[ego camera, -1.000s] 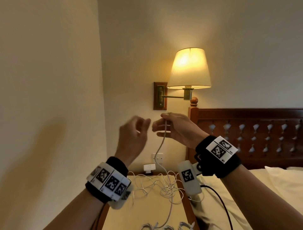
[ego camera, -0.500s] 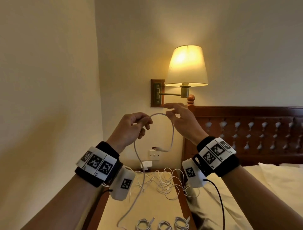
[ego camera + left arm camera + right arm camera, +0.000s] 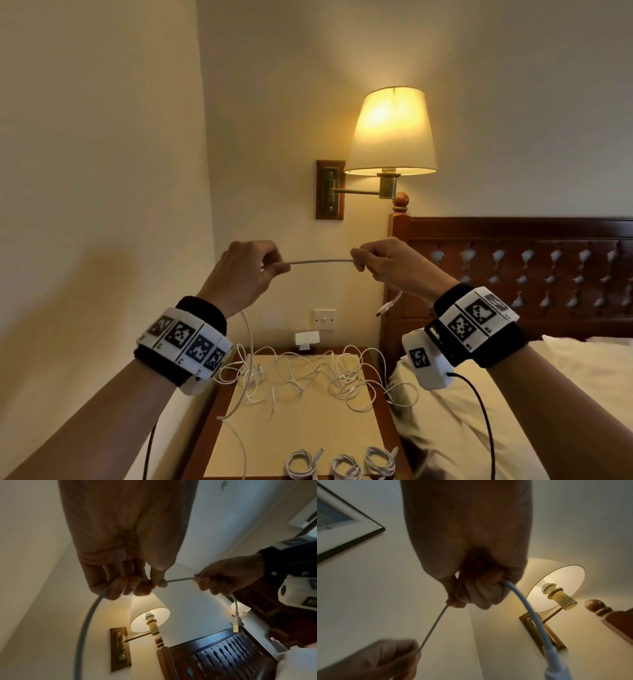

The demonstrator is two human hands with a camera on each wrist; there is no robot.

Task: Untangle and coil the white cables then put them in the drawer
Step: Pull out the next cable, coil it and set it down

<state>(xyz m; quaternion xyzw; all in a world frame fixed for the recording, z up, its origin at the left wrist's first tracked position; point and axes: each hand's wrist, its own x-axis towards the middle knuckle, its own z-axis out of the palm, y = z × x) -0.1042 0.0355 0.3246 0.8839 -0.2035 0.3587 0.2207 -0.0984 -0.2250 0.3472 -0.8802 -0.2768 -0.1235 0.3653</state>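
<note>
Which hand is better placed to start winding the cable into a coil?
Probably the right hand: it grips the cable near its free plug end, which dangles just below. The left hand holds the long run down to the table.

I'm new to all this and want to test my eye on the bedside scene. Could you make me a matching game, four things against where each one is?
Things:
1. stretched cable
2. tangled cables
3. coiled cables
4. lamp

Places:
A. on the wall, beside the headboard
B. in a row at the near edge of the nightstand
C. between the left hand and the right hand
D. spread over the far half of the nightstand

Pairs: 1-C, 2-D, 3-B, 4-A
</note>
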